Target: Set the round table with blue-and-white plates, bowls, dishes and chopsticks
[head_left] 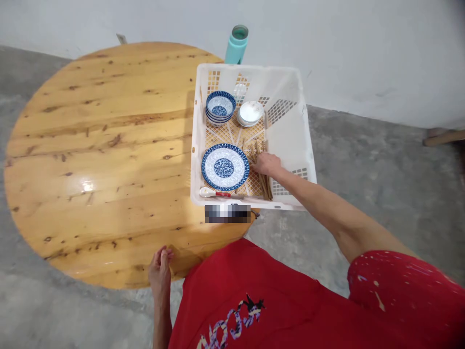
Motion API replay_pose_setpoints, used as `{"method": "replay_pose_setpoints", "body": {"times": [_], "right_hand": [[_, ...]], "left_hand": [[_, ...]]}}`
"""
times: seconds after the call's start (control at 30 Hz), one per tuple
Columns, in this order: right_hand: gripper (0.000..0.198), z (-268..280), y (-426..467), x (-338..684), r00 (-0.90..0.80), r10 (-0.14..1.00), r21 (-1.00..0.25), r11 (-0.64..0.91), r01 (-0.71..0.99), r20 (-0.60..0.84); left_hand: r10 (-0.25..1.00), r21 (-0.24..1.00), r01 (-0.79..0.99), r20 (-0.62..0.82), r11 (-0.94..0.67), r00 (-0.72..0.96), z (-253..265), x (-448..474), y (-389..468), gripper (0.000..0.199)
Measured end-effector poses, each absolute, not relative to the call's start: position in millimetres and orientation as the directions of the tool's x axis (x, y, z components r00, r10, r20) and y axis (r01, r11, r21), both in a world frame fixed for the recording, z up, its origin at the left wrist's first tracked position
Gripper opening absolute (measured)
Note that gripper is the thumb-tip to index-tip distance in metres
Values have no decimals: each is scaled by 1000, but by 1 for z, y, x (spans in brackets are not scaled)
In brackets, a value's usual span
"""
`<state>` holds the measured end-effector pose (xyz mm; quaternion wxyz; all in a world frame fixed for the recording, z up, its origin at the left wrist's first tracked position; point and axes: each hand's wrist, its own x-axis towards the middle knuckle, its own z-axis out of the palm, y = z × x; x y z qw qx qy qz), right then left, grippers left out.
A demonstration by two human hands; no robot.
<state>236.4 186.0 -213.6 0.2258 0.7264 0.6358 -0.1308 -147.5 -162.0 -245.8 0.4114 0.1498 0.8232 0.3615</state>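
Right hand (268,164) is inside the white basket (286,135), its fingers at the chopsticks (268,190) just right of the frame's centre; whether they grip any, I cannot tell. Left hand (161,264), relaxed, fingers slightly parted, is at the table's (109,194) lower edge.

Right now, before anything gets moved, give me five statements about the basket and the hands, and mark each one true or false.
1. The right hand is inside the basket, at the chopsticks. True.
2. The left hand is reaching for the bottle. False: the left hand is by the near edge of the table.
3. The spoon lies in the basket. True.
4. The bottle is in the basket. False: the bottle is outside, behind it.
5. The blue bowls are stacked. True.
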Motion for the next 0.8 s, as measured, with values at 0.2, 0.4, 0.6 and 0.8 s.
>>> {"method": "replay_pose_setpoints", "body": {"times": [0.2, 0.4, 0.6, 0.8], "right_hand": [[47, -217, 179, 250, 225, 841, 119, -191, 974, -493], [55, -220, 173, 250, 243, 847, 64, -243, 968, -473], [64, -223, 173, 247, 303, 839, 78, -301, 950, -452], [58, -225, 176, 241, 365, 803, 81, -372, 925, -472]], "left_hand": [[530, 719, -88, -583, 689, -616, -250, -144, -161, 54], [564, 723, -38, -569, 689, -599, -254, -145, -155, 53], [557, 732, -49, -559, 680, -614, -255, -149, -155, 54], [569, 740, -41, -550, 671, -612, -257, -147, -154, 55]]}}
